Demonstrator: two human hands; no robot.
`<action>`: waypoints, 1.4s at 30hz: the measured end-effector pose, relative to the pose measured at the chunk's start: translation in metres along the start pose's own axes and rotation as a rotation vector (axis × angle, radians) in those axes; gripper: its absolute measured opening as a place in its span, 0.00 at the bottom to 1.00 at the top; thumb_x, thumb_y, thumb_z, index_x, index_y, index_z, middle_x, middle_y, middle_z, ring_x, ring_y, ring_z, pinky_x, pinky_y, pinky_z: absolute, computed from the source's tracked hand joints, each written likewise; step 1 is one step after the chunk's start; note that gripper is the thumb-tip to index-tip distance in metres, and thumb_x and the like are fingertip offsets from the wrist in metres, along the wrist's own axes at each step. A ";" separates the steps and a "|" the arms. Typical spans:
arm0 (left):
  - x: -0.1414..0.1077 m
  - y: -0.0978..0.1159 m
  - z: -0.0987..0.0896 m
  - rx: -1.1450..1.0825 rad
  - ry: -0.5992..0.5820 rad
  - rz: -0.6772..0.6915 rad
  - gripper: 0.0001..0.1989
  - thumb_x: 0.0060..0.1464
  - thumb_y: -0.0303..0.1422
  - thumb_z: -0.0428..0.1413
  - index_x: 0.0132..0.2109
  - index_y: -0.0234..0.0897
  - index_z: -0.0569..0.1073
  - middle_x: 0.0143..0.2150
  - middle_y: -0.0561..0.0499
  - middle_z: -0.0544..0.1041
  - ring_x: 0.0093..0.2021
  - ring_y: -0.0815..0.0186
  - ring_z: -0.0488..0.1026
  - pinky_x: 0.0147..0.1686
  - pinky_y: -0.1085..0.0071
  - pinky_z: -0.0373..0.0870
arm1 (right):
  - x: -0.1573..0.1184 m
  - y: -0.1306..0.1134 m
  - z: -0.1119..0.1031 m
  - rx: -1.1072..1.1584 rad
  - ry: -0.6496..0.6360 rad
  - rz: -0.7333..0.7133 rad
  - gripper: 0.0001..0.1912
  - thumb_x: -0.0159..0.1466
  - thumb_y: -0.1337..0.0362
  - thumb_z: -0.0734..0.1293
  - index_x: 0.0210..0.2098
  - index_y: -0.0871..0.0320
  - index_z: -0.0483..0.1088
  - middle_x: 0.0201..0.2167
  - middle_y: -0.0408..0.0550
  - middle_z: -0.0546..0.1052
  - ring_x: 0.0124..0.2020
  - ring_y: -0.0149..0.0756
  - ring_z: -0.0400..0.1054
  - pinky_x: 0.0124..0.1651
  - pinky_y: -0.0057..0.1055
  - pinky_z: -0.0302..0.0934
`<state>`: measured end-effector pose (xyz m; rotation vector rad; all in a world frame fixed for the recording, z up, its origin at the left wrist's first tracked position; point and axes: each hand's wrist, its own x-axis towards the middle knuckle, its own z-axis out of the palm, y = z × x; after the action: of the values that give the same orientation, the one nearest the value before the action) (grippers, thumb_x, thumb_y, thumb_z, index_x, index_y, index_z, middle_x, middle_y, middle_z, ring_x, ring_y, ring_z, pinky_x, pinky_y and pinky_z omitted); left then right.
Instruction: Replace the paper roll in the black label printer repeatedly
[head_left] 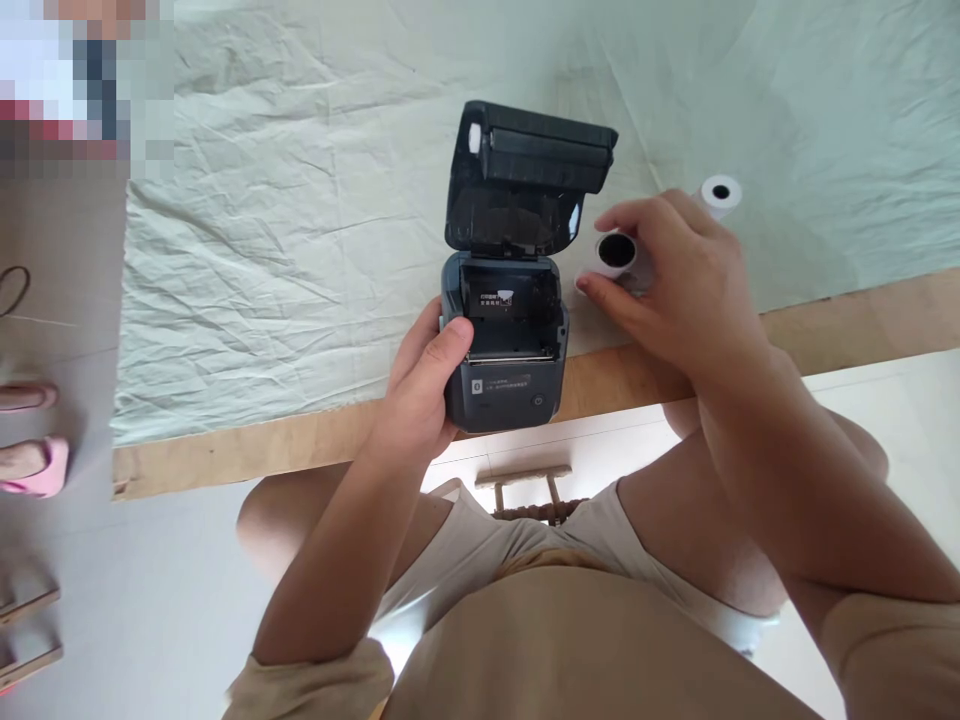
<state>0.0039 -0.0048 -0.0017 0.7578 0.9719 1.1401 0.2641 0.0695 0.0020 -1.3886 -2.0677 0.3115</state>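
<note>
Near side: wearer's lap, light shorts (487,535). Wooden rung piece (525,477) visible below, between the knees and the bench (225,455). Bench front edge is a strip of wood; wrinkled pale green cloth (300,220) covers the top behind it.

Portable label printer (506,400) is at the front edge, its near end over the wood strip. Left hand (427,385) has it by the left side, fingers clamped on the body, thumb on the rim of the paper bay (510,305). Bay is open, faces up: printed text plus a code on the inner wall, small white patch there, thin metal strip across the near edge. Button and Bluetooth mark on the front panel. Lid (517,205) is swung up on the far-side hinge, roller bar along its far end, white bit at its left corner.

Right of printer, past a small gap: white paper roll (604,275), dark core facing up. Right hand (682,280) is curved round it, thumb and index apart on opposite sides; can't tell how tight. Second paper roll (721,195), smaller core, stands just beyond that hand.

Far left, on the floor: foot in pink slipper (52,465). Top-left corner is pixelated.
</note>
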 end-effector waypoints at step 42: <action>0.003 0.006 0.010 -0.026 0.051 0.093 0.26 0.53 0.52 0.79 0.48 0.41 0.81 0.41 0.50 0.86 0.40 0.56 0.87 0.35 0.65 0.86 | -0.016 -0.071 0.021 0.170 0.173 -0.577 0.07 0.72 0.68 0.70 0.40 0.48 0.70 0.39 0.38 0.87 0.38 0.37 0.82 0.42 0.44 0.67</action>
<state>0.0113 -0.0005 0.0072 0.7624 0.9707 1.2562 0.2022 0.0285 0.0156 -0.6516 -2.1313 0.1121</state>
